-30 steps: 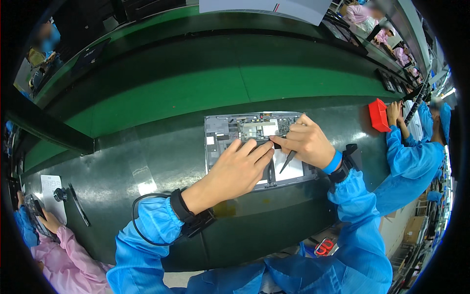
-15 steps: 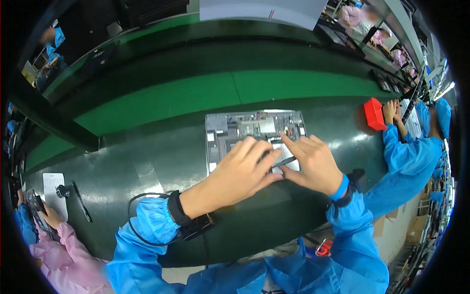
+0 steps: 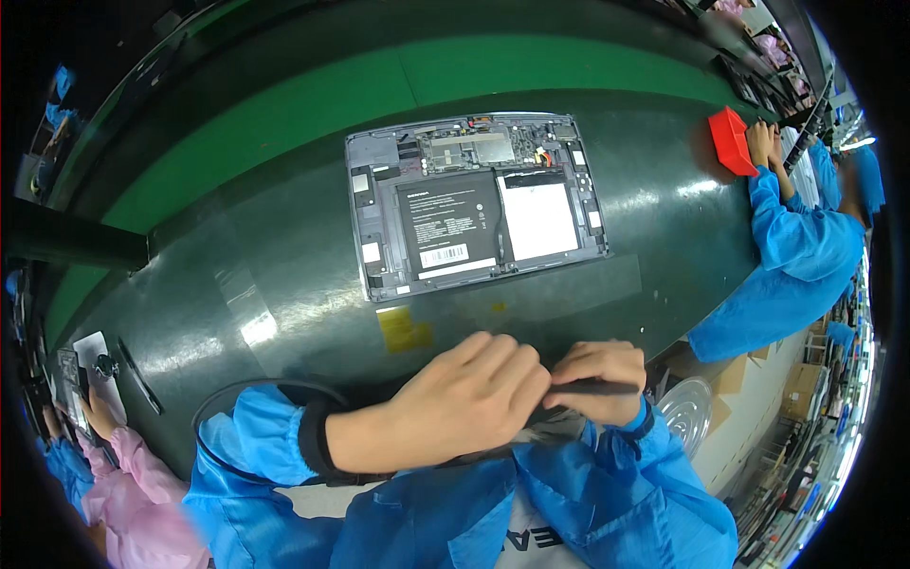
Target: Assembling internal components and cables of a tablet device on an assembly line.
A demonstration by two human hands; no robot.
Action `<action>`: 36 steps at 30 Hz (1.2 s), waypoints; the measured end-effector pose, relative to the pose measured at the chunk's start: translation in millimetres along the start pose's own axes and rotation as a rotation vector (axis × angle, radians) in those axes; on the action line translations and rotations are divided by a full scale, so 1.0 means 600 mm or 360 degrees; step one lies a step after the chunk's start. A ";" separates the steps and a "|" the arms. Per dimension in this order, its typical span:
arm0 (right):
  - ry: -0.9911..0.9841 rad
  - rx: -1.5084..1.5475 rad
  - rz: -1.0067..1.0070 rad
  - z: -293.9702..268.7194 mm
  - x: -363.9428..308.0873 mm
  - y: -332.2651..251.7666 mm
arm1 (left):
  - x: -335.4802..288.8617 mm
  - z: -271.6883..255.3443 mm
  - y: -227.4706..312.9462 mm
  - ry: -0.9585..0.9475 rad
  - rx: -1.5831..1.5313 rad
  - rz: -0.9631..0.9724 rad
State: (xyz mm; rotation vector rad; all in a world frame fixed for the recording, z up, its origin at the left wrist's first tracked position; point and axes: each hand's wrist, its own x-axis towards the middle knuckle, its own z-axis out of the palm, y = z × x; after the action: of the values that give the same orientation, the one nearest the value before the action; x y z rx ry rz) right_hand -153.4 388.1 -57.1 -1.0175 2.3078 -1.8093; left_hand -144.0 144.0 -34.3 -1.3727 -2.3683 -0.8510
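Observation:
An opened laptop base point(image 3: 384, 204) lies on the dark green table, its inside facing up. It shows a black battery point(image 3: 445, 223), a white rectangular panel point(image 3: 538, 223) and a circuit board point(image 3: 474, 150) along its far edge. Both of my hands are close to my body, apart from the laptop. My right hand point(image 3: 602, 365) has its fingers curled around a dark, narrow stick-like tool point(image 3: 607, 388). Close beside it, my left hand point(image 3: 479, 389) is closed, knuckles up, near the tool's left end; whatever its fingers hold is hidden.
Yellow tape point(image 3: 406, 328) is stuck to the table point(image 3: 303, 247) in front of the laptop. A red bin point(image 3: 732, 142) stands at the right, beside a co-worker in blue. At the left, a co-worker in pink handles a part near a paper sheet and a black pen point(image 3: 140, 376).
Both hands have drawn back from over the laptop toward my body, the dark tool with them. The laptop's battery and white panel are now uncovered, and the view has shifted.

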 end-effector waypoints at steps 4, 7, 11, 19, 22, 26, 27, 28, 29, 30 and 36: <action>0.0637 0.0287 0.0819 0.011 -0.001 0.024 | -0.006 -0.011 0.034 -0.0602 0.0502 -0.0259; 0.0481 -0.0046 0.0741 0.014 0.007 0.056 | -0.015 0.026 0.018 -0.0559 0.0635 -0.0189; 0.0324 -0.0327 0.0541 0.025 0.022 0.051 | -0.023 0.041 0.012 -0.0661 0.0662 -0.0212; 0.0284 -0.0598 0.0261 0.046 0.036 0.023 | -0.028 0.038 0.009 -0.0637 0.0635 -0.0205; 0.0272 -0.0640 0.0153 0.043 0.037 0.018 | -0.025 0.034 0.007 -0.0659 0.0631 -0.0191; 0.0473 -0.0480 0.0044 0.012 0.031 0.019 | -0.022 0.033 0.003 -0.0658 0.0635 -0.0181; 0.0612 -0.0263 0.0325 0.000 0.027 0.006 | -0.022 0.033 -0.001 -0.0656 0.0593 -0.0160; 0.0568 -0.0235 0.0303 -0.029 0.026 0.009 | -0.019 0.028 -0.006 -0.0649 0.0564 -0.0138; 0.0524 -0.0208 0.0278 -0.068 0.028 0.015 | -0.011 0.014 -0.008 -0.0644 0.0588 -0.0129; 0.0495 -0.0200 0.0258 -0.107 0.037 0.016 | 0.003 -0.004 -0.015 -0.0634 0.0470 -0.0204; 0.0320 0.0153 0.0192 -0.234 0.165 0.059 | 0.094 -0.015 -0.117 -0.0032 0.0215 -0.0546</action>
State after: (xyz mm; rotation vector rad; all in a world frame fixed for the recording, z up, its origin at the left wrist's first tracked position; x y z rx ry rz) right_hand -305.2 461.0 -8.2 -0.6968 2.3045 -2.0344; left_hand -233.6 151.0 -23.6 -0.9429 -2.6670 -0.7438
